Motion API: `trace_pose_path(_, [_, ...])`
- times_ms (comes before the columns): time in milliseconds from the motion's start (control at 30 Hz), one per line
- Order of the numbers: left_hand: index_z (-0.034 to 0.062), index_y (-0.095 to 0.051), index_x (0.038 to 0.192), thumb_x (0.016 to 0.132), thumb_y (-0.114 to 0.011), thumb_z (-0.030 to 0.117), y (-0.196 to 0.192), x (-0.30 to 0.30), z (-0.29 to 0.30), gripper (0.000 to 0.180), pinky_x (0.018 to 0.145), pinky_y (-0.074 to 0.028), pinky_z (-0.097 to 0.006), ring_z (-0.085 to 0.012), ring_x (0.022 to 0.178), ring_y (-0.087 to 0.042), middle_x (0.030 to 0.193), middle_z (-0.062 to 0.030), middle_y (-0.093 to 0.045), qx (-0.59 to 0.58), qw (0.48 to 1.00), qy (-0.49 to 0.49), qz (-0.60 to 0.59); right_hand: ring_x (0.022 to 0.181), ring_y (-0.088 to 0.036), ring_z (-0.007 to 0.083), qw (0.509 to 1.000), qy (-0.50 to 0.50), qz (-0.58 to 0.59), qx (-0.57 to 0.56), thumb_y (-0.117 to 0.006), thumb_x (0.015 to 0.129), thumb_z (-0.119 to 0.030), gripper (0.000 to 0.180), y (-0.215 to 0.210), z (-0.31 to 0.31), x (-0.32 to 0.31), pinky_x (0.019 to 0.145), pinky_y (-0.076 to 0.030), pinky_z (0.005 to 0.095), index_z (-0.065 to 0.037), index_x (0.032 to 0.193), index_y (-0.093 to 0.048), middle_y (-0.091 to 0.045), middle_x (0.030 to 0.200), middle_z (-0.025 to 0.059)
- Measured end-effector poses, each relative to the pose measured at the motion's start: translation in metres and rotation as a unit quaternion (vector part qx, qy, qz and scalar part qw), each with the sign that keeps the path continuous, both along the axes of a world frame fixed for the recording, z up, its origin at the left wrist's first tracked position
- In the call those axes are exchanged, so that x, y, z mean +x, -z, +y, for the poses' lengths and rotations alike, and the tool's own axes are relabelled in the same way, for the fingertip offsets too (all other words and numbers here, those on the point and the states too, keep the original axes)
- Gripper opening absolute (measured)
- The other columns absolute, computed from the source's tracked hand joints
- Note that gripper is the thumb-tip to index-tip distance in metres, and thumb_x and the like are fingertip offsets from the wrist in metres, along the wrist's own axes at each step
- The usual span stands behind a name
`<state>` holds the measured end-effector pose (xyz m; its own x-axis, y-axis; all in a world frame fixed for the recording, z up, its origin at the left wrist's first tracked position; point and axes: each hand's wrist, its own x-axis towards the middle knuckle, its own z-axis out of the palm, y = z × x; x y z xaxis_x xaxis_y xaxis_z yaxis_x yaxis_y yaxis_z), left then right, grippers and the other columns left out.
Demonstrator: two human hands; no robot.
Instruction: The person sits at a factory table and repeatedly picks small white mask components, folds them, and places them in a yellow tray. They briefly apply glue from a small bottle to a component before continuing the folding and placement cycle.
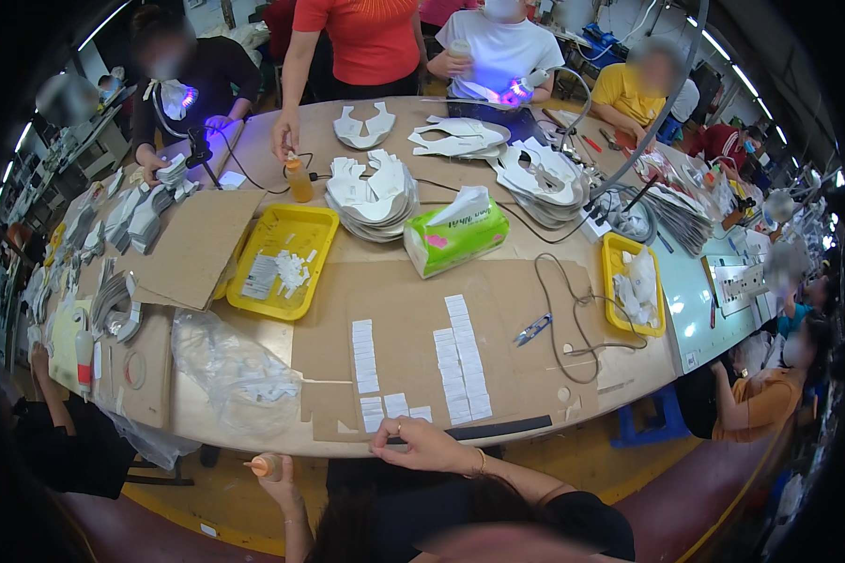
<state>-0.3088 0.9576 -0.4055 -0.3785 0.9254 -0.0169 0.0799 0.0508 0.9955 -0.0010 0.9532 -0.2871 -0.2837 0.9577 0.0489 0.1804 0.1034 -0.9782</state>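
Below the table's front edge, my left hand [286, 488] is wrapped round a small squeeze bottle [266, 465] with an orange tip, which points left. My right hand [418, 445] lies at the front edge of a brown cardboard sheet [394, 289], its fingers curled together; whatever they may hold is too small to make out. Just beyond those fingers are a few small white pieces [395, 405]. More white pieces stand in columns on the cardboard, one column [364, 357] at the left and two longer ones [468, 357] farther right. A dark strip [502, 428] runs along the edge beside my right hand.
Yellow trays [333, 246] [661, 317] flank a green tissue pack [455, 235]. Thread snips [533, 329] lie near a looped cable [573, 355]. Plastic film [225, 366] covers the left front. Stacked white cut pieces [374, 202] stand behind; a person's hand [285, 141] touches another bottle [299, 183].
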Motion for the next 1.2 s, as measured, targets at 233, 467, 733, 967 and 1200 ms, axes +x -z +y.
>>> trace_pose_path(233, [0.0026, -0.05, 0.111, 0.079, -0.076, 0.006, 0.003, 0.001, 0.002, 0.041, 0.084, -0.046, -0.028, -0.0143, 0.09, -0.055, 0.099, -0.0052, -0.055, 0.01, 1.0, -0.008, -0.003, 0.076, -0.064, 0.0257, 0.998, -0.007, -0.039, -0.048, -0.064, 0.09, -0.021, 0.017, 0.001, 0.002, 0.013, 0.063, -0.049, 0.0339, -0.004, 0.093, -0.061, -0.069, 0.087, 0.0108])
trace_pose_path(467, [0.0019, -0.048, 0.115, 0.078, -0.077, 0.009, 0.004, -0.002, 0.002, 0.047, 0.086, -0.046, -0.03, -0.0155, 0.093, -0.055, 0.103, -0.006, -0.054, 0.0, 1.0, -0.007, 0.002, 0.086, -0.063, 0.012, 0.997, -0.021, -0.052, -0.062, -0.065, 0.092, -0.016, 0.013, 0.002, 0.005, 0.013, 0.061, -0.05, 0.0256, -0.005, 0.093, -0.059, -0.068, 0.09, 0.0028])
trace_pose_path(733, [0.0014, -0.049, 0.111, 0.079, -0.076, 0.008, -0.003, 0.002, 0.002, 0.042, 0.083, -0.046, -0.028, -0.0148, 0.089, -0.055, 0.1, -0.0052, -0.054, -0.003, 1.0, -0.012, 0.013, 0.081, -0.064, 0.0246, 1.0, 0.001, 0.01, -0.019, -0.064, 0.091, -0.018, 0.014, 0.005, 0.003, 0.012, 0.065, -0.05, 0.0324, -0.004, 0.093, -0.061, -0.068, 0.086, 0.0096])
trace_pose_path(967, [0.0021, -0.051, 0.106, 0.08, -0.075, 0.008, -0.012, 0.006, 0.003, 0.036, 0.08, -0.046, -0.028, -0.0137, 0.086, -0.054, 0.095, -0.0047, -0.055, -0.007, 1.0, -0.014, 0.018, 0.091, -0.065, 0.016, 0.997, -0.017, -0.027, -0.066, -0.065, 0.091, -0.012, 0.011, -0.002, 0.004, 0.018, 0.074, -0.052, 0.0273, -0.004, 0.093, -0.059, -0.07, 0.094, 0.0061])
trace_pose_path(1200, [0.0022, -0.051, 0.106, 0.08, -0.075, 0.007, -0.011, 0.006, 0.002, 0.036, 0.08, -0.046, -0.028, -0.0133, 0.086, -0.054, 0.095, -0.0041, -0.055, -0.006, 1.0, -0.014, 0.015, 0.093, -0.066, 0.0162, 0.996, -0.017, -0.025, -0.083, -0.066, 0.09, -0.011, 0.01, -0.008, 0.006, 0.017, 0.075, -0.053, 0.0275, -0.003, 0.093, -0.06, -0.07, 0.096, 0.0071])
